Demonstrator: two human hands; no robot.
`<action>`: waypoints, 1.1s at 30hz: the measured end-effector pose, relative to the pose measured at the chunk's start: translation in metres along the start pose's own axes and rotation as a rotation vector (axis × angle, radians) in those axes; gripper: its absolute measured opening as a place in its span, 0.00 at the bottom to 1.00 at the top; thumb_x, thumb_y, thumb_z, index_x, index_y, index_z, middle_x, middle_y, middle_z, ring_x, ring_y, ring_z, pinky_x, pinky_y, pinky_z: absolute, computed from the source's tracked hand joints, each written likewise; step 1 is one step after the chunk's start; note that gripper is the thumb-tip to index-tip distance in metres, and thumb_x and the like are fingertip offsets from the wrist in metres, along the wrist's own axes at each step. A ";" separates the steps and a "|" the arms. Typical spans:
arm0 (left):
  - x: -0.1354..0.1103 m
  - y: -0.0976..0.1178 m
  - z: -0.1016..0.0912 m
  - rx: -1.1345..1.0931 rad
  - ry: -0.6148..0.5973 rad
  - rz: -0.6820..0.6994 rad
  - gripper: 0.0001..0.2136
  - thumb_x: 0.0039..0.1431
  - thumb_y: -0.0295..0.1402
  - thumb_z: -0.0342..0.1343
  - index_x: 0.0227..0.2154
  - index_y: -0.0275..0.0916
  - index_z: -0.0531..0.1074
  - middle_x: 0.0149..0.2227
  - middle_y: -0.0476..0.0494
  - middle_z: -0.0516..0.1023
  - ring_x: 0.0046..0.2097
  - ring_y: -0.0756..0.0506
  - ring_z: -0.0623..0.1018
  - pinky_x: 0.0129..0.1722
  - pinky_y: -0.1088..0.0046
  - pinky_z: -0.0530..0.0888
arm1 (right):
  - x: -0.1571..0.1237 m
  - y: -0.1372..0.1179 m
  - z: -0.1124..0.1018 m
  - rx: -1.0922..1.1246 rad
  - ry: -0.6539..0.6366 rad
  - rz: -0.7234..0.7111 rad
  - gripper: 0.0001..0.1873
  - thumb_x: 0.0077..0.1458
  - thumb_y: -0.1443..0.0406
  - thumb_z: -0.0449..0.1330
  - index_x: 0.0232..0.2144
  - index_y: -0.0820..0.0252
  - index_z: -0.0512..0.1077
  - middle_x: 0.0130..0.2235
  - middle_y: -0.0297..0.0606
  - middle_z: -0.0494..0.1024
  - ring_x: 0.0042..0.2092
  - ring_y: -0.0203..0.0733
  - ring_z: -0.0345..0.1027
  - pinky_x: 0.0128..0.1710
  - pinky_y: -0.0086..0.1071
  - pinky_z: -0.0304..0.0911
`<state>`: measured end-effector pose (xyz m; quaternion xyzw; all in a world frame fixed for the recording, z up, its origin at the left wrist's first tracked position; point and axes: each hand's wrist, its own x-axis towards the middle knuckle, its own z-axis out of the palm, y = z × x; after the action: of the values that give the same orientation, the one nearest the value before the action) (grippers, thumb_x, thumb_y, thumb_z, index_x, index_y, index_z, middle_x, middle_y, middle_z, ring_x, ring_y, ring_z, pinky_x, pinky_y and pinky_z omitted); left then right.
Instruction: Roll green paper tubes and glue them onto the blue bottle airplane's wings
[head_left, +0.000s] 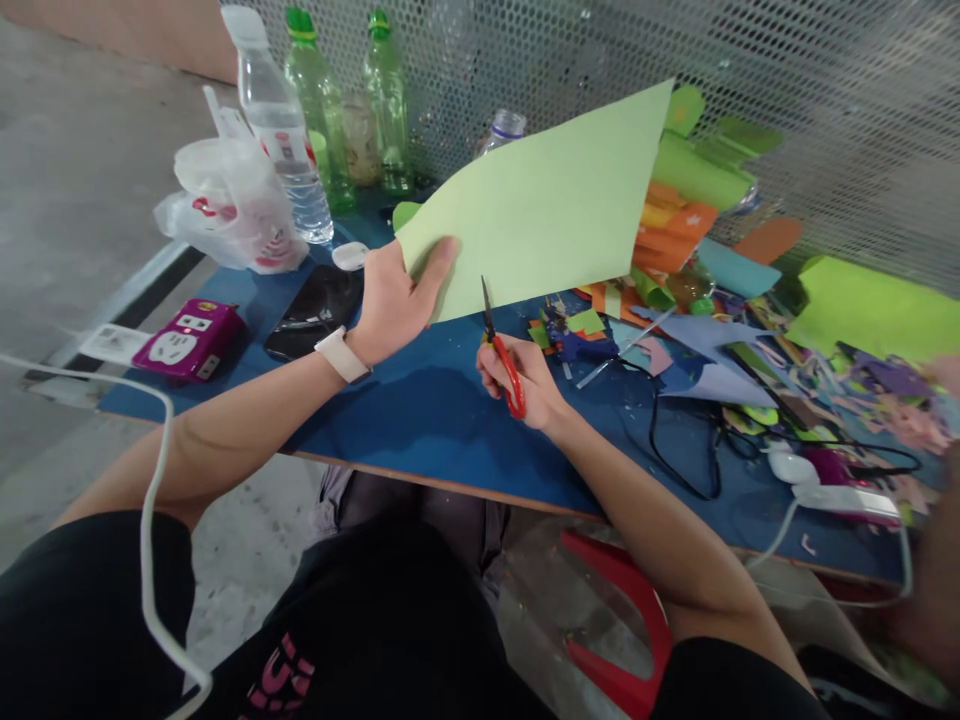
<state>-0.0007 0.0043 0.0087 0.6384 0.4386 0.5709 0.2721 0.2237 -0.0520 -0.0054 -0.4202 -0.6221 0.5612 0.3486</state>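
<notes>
A large sheet of light green paper [547,200] is held up over the table by my left hand [397,300], thumb on the near face and the other fingers hidden behind it. My right hand [525,375] is closed round the red handles of a pair of scissors [510,375]. Their dark blades point up and away, at the lower edge of the paper; from this angle I cannot tell whether they cut into it. On my left wrist is a white watch [343,355].
Bottles, among them a clear water bottle [289,150], and a plastic bag [240,210] stand back left. A black phone [315,310] and purple power socket [191,340] lie left. Paper scraps [862,380], cables [712,490] and a lime sheet [877,310] spread right. A perforated metal panel [585,60] rises behind.
</notes>
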 end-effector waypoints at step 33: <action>0.005 -0.013 0.006 -0.003 0.057 -0.038 0.32 0.69 0.69 0.63 0.33 0.42 0.73 0.25 0.46 0.74 0.30 0.44 0.78 0.33 0.58 0.84 | -0.002 -0.004 -0.001 -0.003 0.015 0.066 0.40 0.56 0.30 0.71 0.23 0.56 0.68 0.20 0.32 0.71 0.18 0.34 0.65 0.15 0.28 0.56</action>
<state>0.0022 0.0157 -0.0008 0.6132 0.4573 0.5842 0.2712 0.2248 -0.0535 -0.0009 -0.4455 -0.6060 0.5682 0.3338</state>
